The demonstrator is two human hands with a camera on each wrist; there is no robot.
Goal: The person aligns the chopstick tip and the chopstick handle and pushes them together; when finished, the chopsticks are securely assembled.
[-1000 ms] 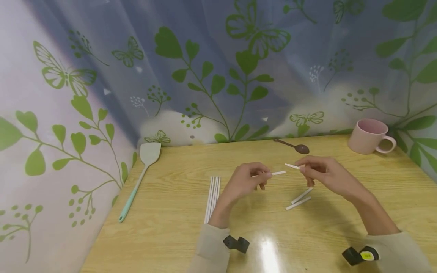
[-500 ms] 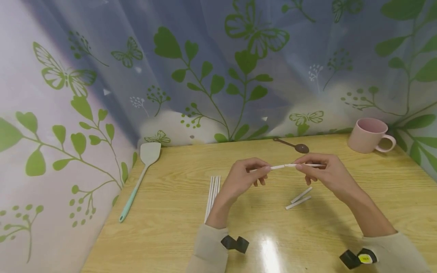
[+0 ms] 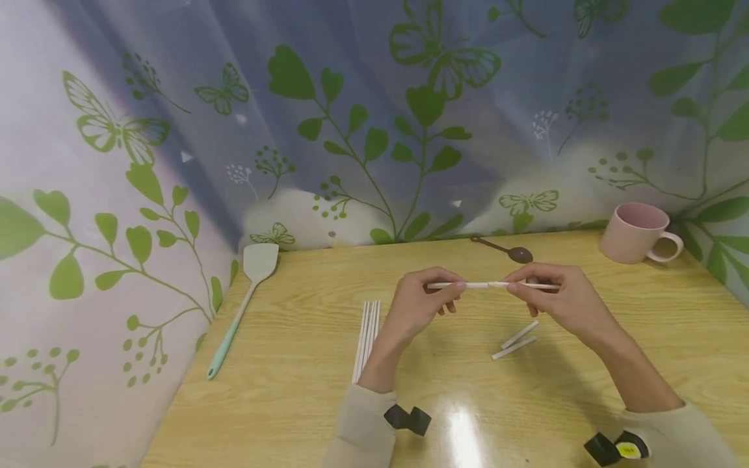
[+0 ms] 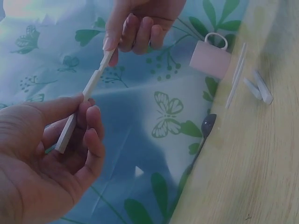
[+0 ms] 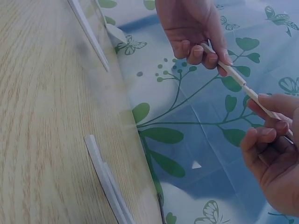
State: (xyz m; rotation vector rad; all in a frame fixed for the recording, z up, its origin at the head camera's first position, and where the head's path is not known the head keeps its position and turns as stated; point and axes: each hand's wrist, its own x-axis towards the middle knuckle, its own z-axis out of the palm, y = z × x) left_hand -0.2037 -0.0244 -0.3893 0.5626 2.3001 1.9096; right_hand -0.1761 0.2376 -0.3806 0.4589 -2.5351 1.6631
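Note:
My left hand [image 3: 417, 302] pinches a thin white stick [image 3: 476, 285] between thumb and fingers, its back end lying across the palm. A second white stick [image 3: 541, 286] is pinched in my right hand [image 3: 564, 294]. Both are held level above the table, end to end, nearly in one line. In the left wrist view, the left stick [image 4: 92, 85] has a square cross-section and a stepped end. The right stick [image 5: 253, 96] has a notched tip, right at that end in the right wrist view. Below the right hand, two short white sticks [image 3: 514, 348] lie on the table.
Several long white sticks [image 3: 365, 341] lie side by side by the left forearm. A spatula [image 3: 246, 299] with a mint handle lies at the table's left. At the back are a brown spoon [image 3: 517, 254] and a pink mug [image 3: 632, 237]. Patterned curtain [image 3: 351, 162] hangs behind the table [image 3: 281, 403].
The two held sticks were apart and at an angle to each other. Both hands have brought them into line until their ends meet. The things on the table have stayed put.

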